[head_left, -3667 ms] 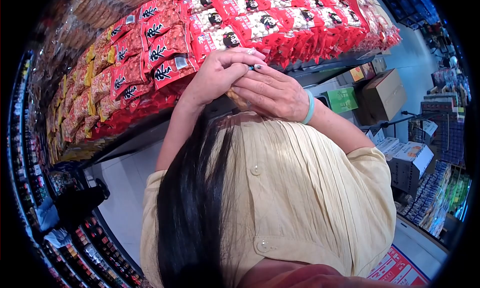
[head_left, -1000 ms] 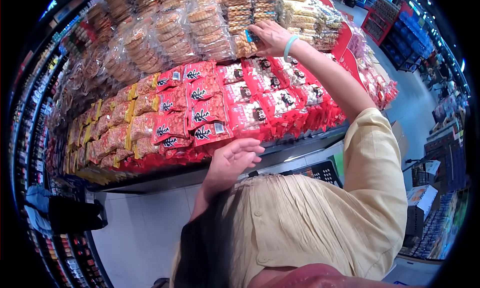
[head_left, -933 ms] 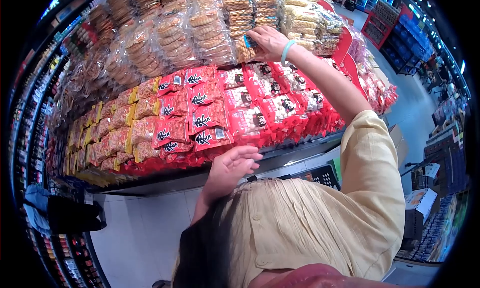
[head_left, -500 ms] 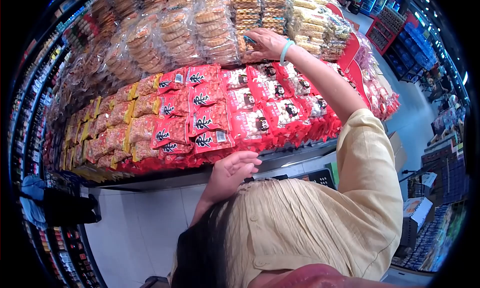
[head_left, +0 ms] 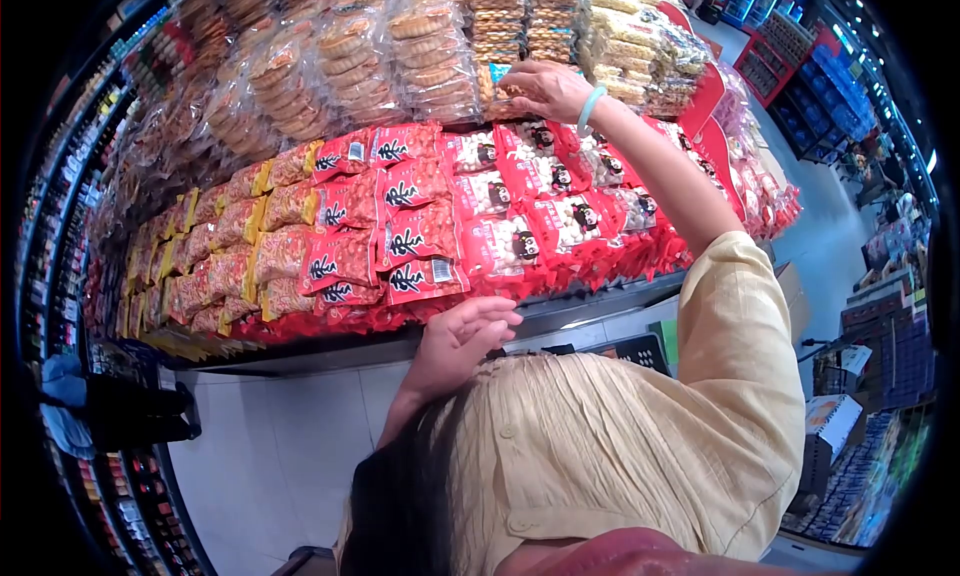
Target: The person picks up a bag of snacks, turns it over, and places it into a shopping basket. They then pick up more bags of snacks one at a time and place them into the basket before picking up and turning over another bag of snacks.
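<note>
My right hand [head_left: 552, 92], with a pale green bangle [head_left: 590, 111] on its wrist, reaches over the display. Its fingers are apart and lie at the front of a stack of blue-labelled biscuit packs [head_left: 497, 38]; whether the fingertips press on a pack is hard to see. Below it are red bags of white round snacks [head_left: 575, 221]. My left hand [head_left: 462, 344] is held near my chest with fingers stretched out and nothing in it. Just beyond its fingertips lie red peanut-like snack bags [head_left: 420, 231] at the display's front edge.
Clear-wrapped stacks of round biscuits [head_left: 345, 51] fill the back left, and pale snack bars [head_left: 625, 51] the back right. Yellow-edged bags [head_left: 240, 226] lie at left. A red divider [head_left: 712, 141] stands at right. Another person [head_left: 110, 401] is at far left.
My right hand has shifted slightly right, and more of the blue label beside its fingertips shows. My left hand has hardly moved, its fingers a little higher.
</note>
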`<control>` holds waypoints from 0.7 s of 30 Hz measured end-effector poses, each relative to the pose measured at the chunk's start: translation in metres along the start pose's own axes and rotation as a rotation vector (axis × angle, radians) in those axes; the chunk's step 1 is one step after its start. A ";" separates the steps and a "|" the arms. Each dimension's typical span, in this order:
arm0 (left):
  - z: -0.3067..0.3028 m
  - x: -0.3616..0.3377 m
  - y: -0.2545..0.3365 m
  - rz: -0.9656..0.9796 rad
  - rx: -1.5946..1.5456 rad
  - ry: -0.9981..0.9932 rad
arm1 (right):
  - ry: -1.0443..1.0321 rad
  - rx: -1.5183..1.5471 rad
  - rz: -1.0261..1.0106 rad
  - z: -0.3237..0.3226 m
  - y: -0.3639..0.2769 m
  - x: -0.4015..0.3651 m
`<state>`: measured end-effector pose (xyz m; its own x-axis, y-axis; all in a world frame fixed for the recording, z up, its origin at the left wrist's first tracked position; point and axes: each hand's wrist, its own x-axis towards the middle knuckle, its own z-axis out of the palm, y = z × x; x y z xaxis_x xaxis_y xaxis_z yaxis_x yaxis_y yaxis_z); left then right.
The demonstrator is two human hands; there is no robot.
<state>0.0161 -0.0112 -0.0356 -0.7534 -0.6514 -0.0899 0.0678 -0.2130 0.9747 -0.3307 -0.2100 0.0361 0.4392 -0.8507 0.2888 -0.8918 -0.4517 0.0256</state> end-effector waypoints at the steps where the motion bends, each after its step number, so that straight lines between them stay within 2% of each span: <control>1: 0.000 -0.001 0.000 -0.002 0.001 0.000 | -0.003 -0.016 0.000 0.000 0.000 -0.001; 10: 0.002 -0.006 -0.003 0.023 0.047 0.003 | 0.012 -0.098 0.019 0.002 0.002 -0.003; 13: 0.002 -0.007 -0.006 0.020 0.052 0.008 | 0.029 -0.068 0.043 0.001 0.004 0.001; 16: 0.004 -0.006 -0.006 0.007 0.057 -0.003 | 0.048 -0.163 0.115 -0.001 0.001 0.009; 21: 0.004 -0.004 -0.008 0.002 0.021 -0.007 | -0.146 -0.315 0.216 -0.014 -0.013 0.026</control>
<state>0.0159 -0.0035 -0.0419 -0.7579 -0.6466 -0.0868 0.0557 -0.1967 0.9789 -0.3097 -0.2225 0.0561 0.2287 -0.9565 0.1810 -0.9450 -0.1734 0.2775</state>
